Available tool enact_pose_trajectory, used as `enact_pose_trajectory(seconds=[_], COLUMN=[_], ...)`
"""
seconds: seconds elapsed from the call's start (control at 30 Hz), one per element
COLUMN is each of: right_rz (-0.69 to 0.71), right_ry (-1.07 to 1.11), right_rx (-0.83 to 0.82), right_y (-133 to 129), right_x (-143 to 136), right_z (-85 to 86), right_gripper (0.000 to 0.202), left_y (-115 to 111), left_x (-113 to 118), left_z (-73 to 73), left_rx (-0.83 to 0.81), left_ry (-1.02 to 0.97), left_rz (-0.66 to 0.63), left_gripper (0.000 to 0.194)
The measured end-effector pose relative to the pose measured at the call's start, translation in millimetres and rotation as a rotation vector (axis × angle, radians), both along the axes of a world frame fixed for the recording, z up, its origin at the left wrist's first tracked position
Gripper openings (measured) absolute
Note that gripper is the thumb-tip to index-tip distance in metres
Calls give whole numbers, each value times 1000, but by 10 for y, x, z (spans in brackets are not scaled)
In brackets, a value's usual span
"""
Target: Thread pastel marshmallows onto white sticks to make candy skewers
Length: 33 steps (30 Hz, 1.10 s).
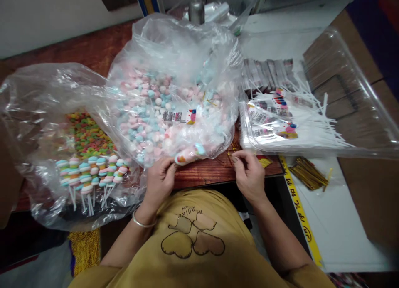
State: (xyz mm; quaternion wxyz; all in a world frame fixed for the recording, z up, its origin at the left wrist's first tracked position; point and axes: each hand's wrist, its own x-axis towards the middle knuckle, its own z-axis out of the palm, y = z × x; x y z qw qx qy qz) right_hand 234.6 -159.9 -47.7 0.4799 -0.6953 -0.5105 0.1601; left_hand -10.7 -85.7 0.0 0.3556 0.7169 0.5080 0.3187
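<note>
Marshmallow skewer sits sleeved, no tie showing, over the worktop, its end pinched by the left hand — the right hand pinches what looks like a gold twist tie. Several seemingly unwrapped skewers remain at left.

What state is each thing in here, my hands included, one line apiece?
Left hand, pinching one end of the wrapped candy
Wrapped candy, in clear wrap, held near the table's edge
Right hand, fingertips together by the loose gold ties; grip unclear
Marshmallow bag, crumpled, full of pastel marshmallows
Marshmallow skewers, threaded on sticks
Clear box, holding white sticks
Gold tie bundle, gathered together
</note>
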Motion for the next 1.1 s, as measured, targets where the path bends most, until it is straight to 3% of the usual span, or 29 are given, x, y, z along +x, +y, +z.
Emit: enact_pose_trajectory(seconds=[0.07, 0.2, 0.4, 0.57, 0.7, 0.8, 0.93, 1.1], right_rz=[-8, 178, 220, 204, 204, 185, 186, 313], right_ry=[133, 466, 579, 607, 626, 585, 522, 721], right_rx=[50, -26, -84, -107, -99, -82, -82, -120], right_y=[-63, -72, 126, 158, 178, 222, 304, 373], right_x=[-199, -665, -936, -928, -949, -949, -918, -853], right_z=[125, 251, 150, 148, 138, 91, 26, 65], right_gripper=[9, 10, 11, 16, 18, 17, 15, 17], left_y=[-20, -60, -85, -99, -87, -52, 14, 55], left_x=[58, 198, 231, 209, 251, 310, 379, 395], left_z=[-8, -84, -167, -158, -95, -73, -78, -44], left_rx=[171, 349, 348, 124, 7, -272, -742, -930], left_ry=[165, 369, 307, -44, -155, -384, -846, -1054], left_rz=[-94, -156, -52, 52, 87, 169, 228, 151], left_gripper=[17, 23, 20, 22, 10, 12, 34, 30])
